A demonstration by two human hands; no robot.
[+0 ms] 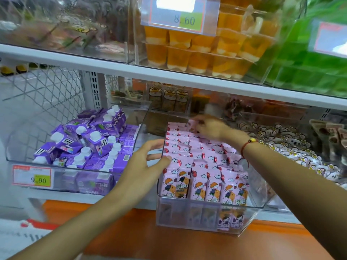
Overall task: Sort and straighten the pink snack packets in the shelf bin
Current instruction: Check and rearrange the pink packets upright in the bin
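Pink snack packets (202, 166), light and crinkly-soft I'd guess, fill the clear bin (206, 218); left hand (148, 162) splayed at its nine-o'clock wall, right hand (210, 128) pinching back-row tops.

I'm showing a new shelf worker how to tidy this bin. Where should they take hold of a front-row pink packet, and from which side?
Pinch the top edge of a front-row pink packet from above. The packets stand upright and tightly packed, and the clear bin walls block the front and sides, so only the tops are exposed.
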